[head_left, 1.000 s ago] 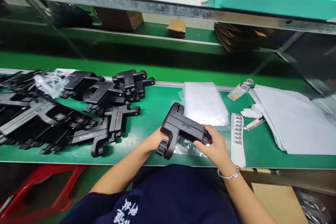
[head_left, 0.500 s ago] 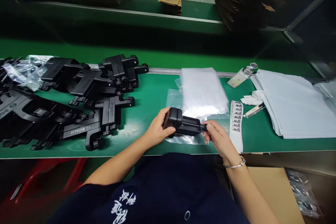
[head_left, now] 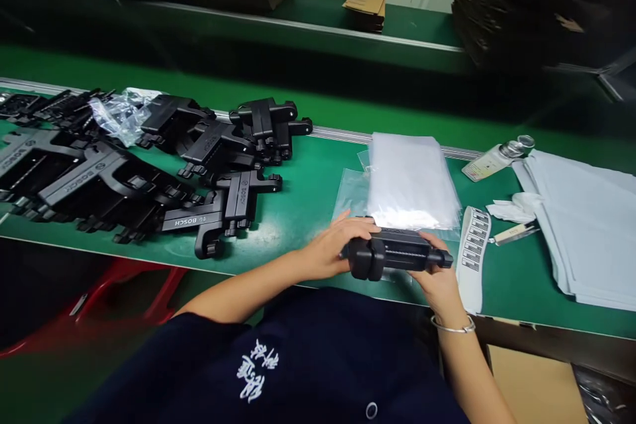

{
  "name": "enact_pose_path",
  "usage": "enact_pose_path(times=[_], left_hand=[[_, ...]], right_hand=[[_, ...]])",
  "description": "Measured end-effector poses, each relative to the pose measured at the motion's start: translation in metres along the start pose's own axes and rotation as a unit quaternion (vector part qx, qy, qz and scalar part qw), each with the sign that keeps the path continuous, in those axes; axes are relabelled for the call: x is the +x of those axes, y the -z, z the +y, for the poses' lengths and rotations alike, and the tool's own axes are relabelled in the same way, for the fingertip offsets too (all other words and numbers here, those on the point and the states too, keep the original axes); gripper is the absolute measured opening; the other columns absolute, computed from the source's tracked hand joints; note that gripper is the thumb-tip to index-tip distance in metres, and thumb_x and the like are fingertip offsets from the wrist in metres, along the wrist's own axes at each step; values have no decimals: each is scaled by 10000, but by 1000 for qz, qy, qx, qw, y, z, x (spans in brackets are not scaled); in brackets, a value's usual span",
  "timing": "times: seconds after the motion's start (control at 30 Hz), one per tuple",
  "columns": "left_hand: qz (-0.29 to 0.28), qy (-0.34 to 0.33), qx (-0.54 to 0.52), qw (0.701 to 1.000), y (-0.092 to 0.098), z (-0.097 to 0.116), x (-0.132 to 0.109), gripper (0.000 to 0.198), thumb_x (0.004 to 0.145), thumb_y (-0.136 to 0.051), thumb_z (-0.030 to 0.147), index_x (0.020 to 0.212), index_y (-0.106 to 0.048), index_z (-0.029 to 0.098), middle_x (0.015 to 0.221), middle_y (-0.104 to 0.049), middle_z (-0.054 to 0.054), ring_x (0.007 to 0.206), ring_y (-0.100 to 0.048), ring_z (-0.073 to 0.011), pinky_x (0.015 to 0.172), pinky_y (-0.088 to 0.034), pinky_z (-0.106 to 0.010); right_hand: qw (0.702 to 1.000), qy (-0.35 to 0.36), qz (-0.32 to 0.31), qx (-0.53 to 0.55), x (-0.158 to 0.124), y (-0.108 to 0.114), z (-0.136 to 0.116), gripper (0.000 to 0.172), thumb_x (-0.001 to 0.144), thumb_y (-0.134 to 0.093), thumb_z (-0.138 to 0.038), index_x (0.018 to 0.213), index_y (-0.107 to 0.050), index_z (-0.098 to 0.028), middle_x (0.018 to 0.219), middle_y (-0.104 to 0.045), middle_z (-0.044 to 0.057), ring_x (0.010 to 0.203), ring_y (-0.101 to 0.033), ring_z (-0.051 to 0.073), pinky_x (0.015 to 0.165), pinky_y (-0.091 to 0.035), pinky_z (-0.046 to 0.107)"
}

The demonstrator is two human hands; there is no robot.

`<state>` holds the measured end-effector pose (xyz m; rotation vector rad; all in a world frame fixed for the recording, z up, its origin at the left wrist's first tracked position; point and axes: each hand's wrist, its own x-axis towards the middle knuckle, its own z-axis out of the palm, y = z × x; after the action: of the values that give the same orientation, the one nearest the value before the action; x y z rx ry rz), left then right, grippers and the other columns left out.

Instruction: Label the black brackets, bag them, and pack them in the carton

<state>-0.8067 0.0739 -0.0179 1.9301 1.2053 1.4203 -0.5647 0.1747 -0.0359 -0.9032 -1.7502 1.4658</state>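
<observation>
A black plastic part [head_left: 395,253] is held lengthwise in front of me, just above the near edge of the green bench [head_left: 303,199]. My left hand [head_left: 332,248] grips its left end, fingers curled over the top. My right hand [head_left: 437,281] holds the right end from below, fingers closed round it. A clear plastic bag [head_left: 354,192] lies flat under and behind the part. A stack of clear bags [head_left: 410,179] sits just beyond my hands.
A heap of black Bosch-marked plastic parts [head_left: 124,172] covers the bench's left half, with a crumpled clear bag [head_left: 119,116] among them. A label strip [head_left: 472,245], a small bottle [head_left: 497,159] and white sheets [head_left: 581,218] lie to the right. A cardboard box [head_left: 536,384] stands below right.
Both hands have turned the black part from tilted upright to lying lengthwise and drawn it nearer to me. The camera has tilted down and shifted left.
</observation>
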Motion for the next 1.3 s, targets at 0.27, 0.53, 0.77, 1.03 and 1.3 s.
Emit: enact_pose_path(times=[0.27,0.53,0.77,1.03,1.3], left_hand=[[-28,-37,74,996,2,-1,-2,347,908,-546,247,1244,-456,250,1256,-648,-105,1281,-526,-266,1148,-151,-618],[136,294,-245,914,4,11,4,547,745,-692,571,1115,-597,180,992,-655,-64,880,-627,-222,752,-506,-300],[167,346,-331,862,5,11,5,525,710,-732,550,1061,-624,174,875,-622,-27,702,-570,-142,629,-468,-239],[39,19,56,997,22,12,-4,606,750,-730,476,1250,-499,225,1047,-657,-83,917,-664,-236,767,-542,-345],[89,89,86,988,9,19,-7,530,779,-695,486,1204,-522,220,1042,-650,-73,912,-655,-219,768,-533,-324]], right_hand=[[996,36,13,-81,2,2,-5,579,689,-802,-395,1196,-561,-253,1210,-643,98,1094,-626,263,935,-519,431],[984,83,-34,-152,-8,7,-29,445,930,-463,-539,1209,-536,-201,948,-669,87,842,-659,224,726,-561,370],[879,317,-74,-348,-7,11,-50,271,961,-468,-320,1213,-495,-222,1006,-635,114,910,-627,242,771,-537,408],[987,-110,-115,-17,-5,8,-46,380,905,-484,-560,850,-558,-192,686,-535,4,634,-540,150,639,-508,321],[992,-125,-23,-28,0,8,-45,453,871,-490,-609,813,-615,-178,673,-563,19,625,-546,153,668,-521,343]])
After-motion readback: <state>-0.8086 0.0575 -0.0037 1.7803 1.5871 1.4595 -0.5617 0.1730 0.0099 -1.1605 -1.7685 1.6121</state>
